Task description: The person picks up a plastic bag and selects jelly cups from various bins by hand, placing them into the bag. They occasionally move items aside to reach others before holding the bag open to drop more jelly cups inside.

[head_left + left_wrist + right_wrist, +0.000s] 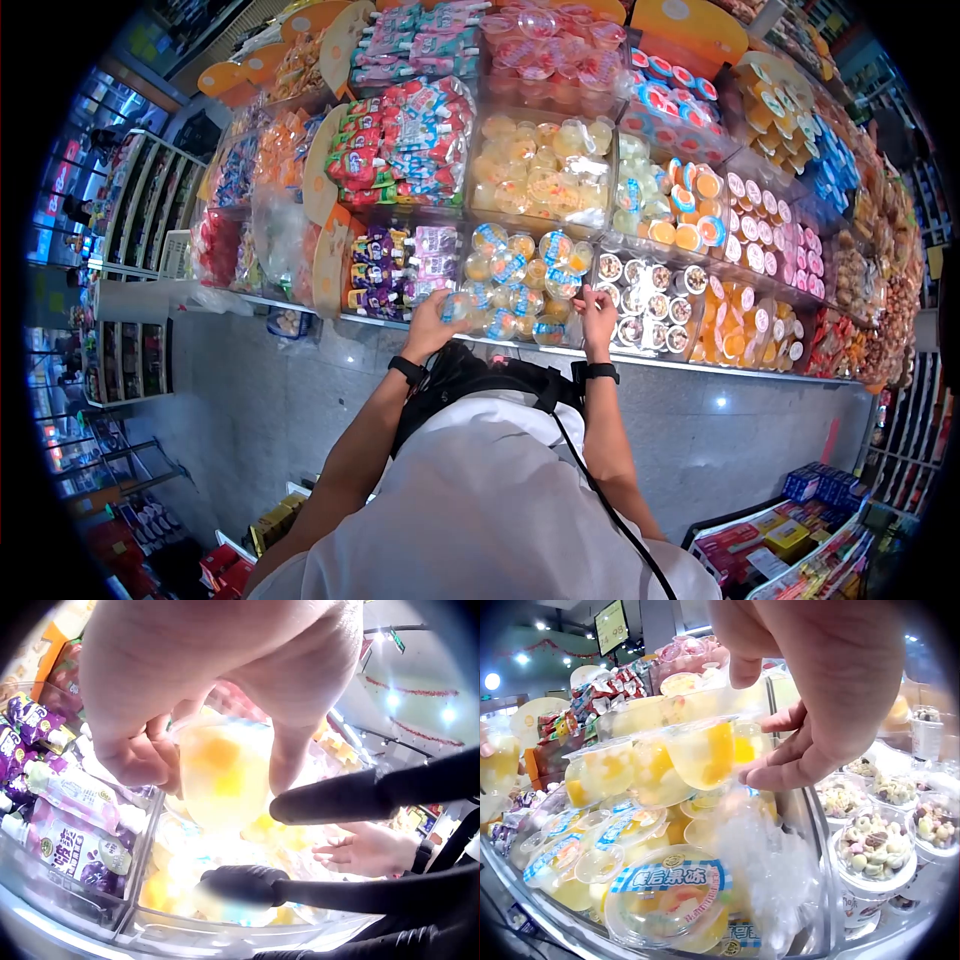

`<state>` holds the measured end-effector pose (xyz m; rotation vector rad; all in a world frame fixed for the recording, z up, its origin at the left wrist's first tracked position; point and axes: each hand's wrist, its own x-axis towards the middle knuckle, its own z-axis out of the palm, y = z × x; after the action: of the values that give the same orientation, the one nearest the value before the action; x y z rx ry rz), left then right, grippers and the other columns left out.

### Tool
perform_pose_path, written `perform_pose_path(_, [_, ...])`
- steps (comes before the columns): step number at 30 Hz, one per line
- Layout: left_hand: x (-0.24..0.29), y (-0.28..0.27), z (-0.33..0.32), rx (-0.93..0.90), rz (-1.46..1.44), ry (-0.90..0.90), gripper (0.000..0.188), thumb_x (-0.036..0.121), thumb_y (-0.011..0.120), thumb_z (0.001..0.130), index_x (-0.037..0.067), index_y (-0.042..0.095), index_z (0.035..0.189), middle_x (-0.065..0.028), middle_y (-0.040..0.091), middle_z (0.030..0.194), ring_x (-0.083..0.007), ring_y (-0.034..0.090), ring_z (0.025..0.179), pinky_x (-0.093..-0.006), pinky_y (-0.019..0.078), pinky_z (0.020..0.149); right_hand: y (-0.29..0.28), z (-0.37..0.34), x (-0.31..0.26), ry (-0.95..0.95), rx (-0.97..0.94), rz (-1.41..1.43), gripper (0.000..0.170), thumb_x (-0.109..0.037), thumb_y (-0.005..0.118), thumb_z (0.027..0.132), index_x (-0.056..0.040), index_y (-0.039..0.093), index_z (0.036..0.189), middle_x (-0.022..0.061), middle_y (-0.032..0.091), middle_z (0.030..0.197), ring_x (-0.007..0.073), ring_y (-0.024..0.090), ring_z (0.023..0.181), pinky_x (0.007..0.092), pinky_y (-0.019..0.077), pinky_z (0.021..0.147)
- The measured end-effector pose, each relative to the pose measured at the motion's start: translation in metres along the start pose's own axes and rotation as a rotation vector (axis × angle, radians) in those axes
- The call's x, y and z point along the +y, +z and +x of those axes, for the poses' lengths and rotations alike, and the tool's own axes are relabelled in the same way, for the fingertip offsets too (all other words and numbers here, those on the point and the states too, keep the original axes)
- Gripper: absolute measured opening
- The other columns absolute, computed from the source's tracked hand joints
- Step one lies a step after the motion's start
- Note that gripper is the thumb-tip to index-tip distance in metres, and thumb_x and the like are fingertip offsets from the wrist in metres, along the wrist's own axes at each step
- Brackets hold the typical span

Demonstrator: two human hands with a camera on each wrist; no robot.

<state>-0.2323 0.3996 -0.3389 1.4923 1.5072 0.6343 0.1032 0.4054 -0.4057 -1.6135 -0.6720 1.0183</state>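
My left hand [430,329] is at the left front of a clear bin of fruit jelly cups [508,298]. In the left wrist view its thumb and fingers grip the sides of a pale jelly cup [225,776] with orange fruit pieces. My right hand [597,315] is over the bin's right side. Its loosely bent fingers [780,772] are beside another jelly cup [701,754] at the top of the pile, with the thumb held apart. Below them lies crumpled clear plastic [769,870]. A jelly cup with a blue checked label [671,889] lies in front.
Purple jelly pouches [378,270] fill the bin to the left. Cups of candy-topped snacks [874,847] stand to the right, behind a clear divider [821,847]. More sweets bins [545,165] rise behind. Grey floor [280,400] lies below the shelf edge.
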Motion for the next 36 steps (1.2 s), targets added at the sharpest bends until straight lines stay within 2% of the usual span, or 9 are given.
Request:
perform_pose_path(4, [-0.005, 0.002, 0.009, 0.034, 0.066, 0.050, 0.086, 0.018, 0.090, 0.067, -0.007, 0.047, 0.137, -0.0201, 0.064, 0.123, -0.0279, 0.059, 0.121, -0.0358, 0.0445, 0.105, -0.014, -0.009, -0.003, 0.071, 0.013, 0.034, 0.031, -0.029, 0.071, 0.094, -0.0004, 0.060, 0.093, 0.0059, 0.065, 0.083, 0.0117, 0.066, 0.070, 0.0230, 0.0490, 0.062])
perform_pose_path(8, [-0.004, 0.011, 0.017, -0.032, -0.254, -0.090, 0.092, 0.014, 0.088, 0.067, -0.012, 0.039, 0.140, -0.0180, 0.071, 0.103, -0.0207, 0.068, 0.092, -0.0322, 0.0548, 0.077, -0.022, -0.012, -0.005, 0.076, -0.006, 0.033, 0.027, -0.026, 0.069, 0.095, 0.0000, 0.061, 0.098, 0.0060, 0.066, 0.088, 0.0126, 0.068, 0.073, 0.0237, 0.0509, 0.063])
perform_pose_path(12, [-0.005, 0.011, 0.026, 0.018, 0.206, -0.044, 0.056, 0.026, 0.090, 0.064, 0.000, 0.062, 0.105, -0.0138, 0.070, 0.086, -0.0241, 0.070, 0.080, -0.0357, 0.0534, 0.069, -0.024, -0.015, -0.004, 0.079, -0.021, 0.003, 0.026, -0.024, 0.067, 0.096, 0.0011, 0.064, 0.103, 0.0065, 0.068, 0.093, 0.0136, 0.069, 0.077, 0.0251, 0.0534, 0.065])
perform_pose_path(15, [-0.011, 0.015, 0.032, 0.100, 0.329, 0.128, 0.047, 0.032, 0.090, 0.063, 0.003, 0.061, 0.087, -0.0135, 0.069, 0.083, -0.0292, 0.069, 0.078, -0.0379, 0.0534, 0.069, -0.026, -0.018, -0.007, 0.091, -0.040, -0.006, 0.027, -0.026, 0.067, 0.097, 0.0003, 0.065, 0.105, 0.0057, 0.069, 0.093, 0.0124, 0.068, 0.076, 0.0252, 0.0533, 0.067])
perform_pose_path(19, [0.002, 0.019, 0.032, 0.133, 0.348, 0.074, 0.049, 0.031, 0.092, 0.060, 0.003, 0.061, 0.086, -0.0136, 0.068, 0.082, -0.0260, 0.070, 0.079, -0.0366, 0.0534, 0.069, -0.028, -0.020, -0.010, 0.106, -0.053, 0.004, 0.027, -0.027, 0.067, 0.096, -0.0007, 0.065, 0.105, 0.0058, 0.069, 0.095, 0.0111, 0.067, 0.075, 0.0249, 0.0526, 0.067])
perform_pose_path(22, [0.001, 0.019, 0.030, 0.052, 0.170, 0.001, 0.047, 0.020, 0.092, 0.064, 0.003, 0.059, 0.093, -0.0114, 0.069, 0.087, -0.0219, 0.069, 0.079, -0.0346, 0.0543, 0.070, -0.029, -0.024, -0.015, 0.104, -0.065, 0.047, 0.027, -0.027, 0.068, 0.096, -0.0009, 0.065, 0.104, 0.0061, 0.070, 0.096, 0.0103, 0.066, 0.074, 0.0243, 0.0515, 0.065])
perform_pose_path(27, [-0.007, 0.020, 0.023, -0.142, -0.596, -0.148, 0.061, -0.002, 0.085, 0.071, 0.001, 0.052, 0.122, -0.0083, 0.064, 0.120, -0.0183, 0.063, 0.104, -0.0322, 0.0518, 0.091, -0.029, -0.024, -0.016, 0.104, -0.067, 0.123, 0.023, -0.024, 0.069, 0.096, -0.0025, 0.062, 0.094, 0.0054, 0.070, 0.087, 0.0081, 0.062, 0.068, 0.0214, 0.0481, 0.062])
perform_pose_path(34, [-0.013, 0.025, 0.025, -0.079, -0.467, 0.142, 0.068, -0.005, 0.082, 0.071, 0.003, 0.053, 0.131, -0.0088, 0.062, 0.124, -0.0173, 0.057, 0.118, -0.0311, 0.0474, 0.100, -0.029, -0.022, -0.015, 0.111, -0.085, 0.110, 0.023, -0.026, 0.069, 0.096, -0.0036, 0.062, 0.093, 0.0042, 0.070, 0.086, 0.0076, 0.063, 0.070, 0.0218, 0.0476, 0.064])
perform_pose_path(36, [-0.005, 0.025, 0.026, 0.045, -0.141, 0.197, 0.070, -0.003, 0.083, 0.067, 0.003, 0.053, 0.130, -0.0127, 0.062, 0.124, -0.0227, 0.057, 0.120, -0.0341, 0.0452, 0.104, -0.029, -0.020, -0.012, 0.100, -0.103, 0.079, 0.024, -0.025, 0.067, 0.096, -0.0016, 0.064, 0.097, 0.0082, 0.072, 0.090, 0.0105, 0.066, 0.070, 0.0238, 0.0501, 0.063])
